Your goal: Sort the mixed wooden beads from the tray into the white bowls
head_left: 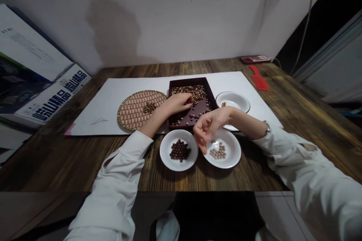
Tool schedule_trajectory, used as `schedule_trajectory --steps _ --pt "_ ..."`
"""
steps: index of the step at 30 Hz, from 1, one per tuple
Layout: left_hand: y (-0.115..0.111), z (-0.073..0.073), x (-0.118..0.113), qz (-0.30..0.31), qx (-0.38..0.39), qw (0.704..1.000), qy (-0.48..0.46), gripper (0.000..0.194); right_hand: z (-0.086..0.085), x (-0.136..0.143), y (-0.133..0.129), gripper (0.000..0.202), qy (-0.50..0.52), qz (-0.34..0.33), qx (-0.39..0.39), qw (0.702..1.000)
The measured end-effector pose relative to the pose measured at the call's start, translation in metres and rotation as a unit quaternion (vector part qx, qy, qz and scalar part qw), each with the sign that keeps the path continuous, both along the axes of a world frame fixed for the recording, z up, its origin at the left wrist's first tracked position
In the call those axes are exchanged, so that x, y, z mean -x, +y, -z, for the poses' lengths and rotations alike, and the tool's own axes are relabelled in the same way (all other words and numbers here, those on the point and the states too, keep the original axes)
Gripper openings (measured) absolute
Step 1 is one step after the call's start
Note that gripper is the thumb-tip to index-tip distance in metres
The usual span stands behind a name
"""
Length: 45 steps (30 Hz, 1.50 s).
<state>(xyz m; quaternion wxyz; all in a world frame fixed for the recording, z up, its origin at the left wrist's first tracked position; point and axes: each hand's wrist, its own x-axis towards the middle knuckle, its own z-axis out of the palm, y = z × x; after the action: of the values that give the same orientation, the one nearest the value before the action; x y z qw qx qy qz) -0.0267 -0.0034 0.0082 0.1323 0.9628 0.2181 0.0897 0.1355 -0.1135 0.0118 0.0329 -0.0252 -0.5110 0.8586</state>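
My left hand reaches over the dark red tray, its fingers curled and their tips down by the mixed small beads. What those fingers hold, if anything, is hidden. Above the left rim of a white dish of pale beads hangs my right hand, palm turned down, fingers loosely bent and apart from the thumb, with no bead visible in them. Between my forearms, another white dish holds dark reddish-brown beads.
A round woven mat with brown beads lies left of the tray. Right of it stands a white dish with a few tan beads. A white board lies underneath. Farther right are a red scraper-like tool and a phone; boxes stand left.
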Motion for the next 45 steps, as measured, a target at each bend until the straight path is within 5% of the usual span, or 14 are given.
schedule_trajectory --steps 45 --pt "-0.0027 -0.0026 -0.0007 -0.001 -0.019 1.0 0.01 0.017 0.0031 0.0007 0.0 0.006 0.01 0.005 0.008 1.0"
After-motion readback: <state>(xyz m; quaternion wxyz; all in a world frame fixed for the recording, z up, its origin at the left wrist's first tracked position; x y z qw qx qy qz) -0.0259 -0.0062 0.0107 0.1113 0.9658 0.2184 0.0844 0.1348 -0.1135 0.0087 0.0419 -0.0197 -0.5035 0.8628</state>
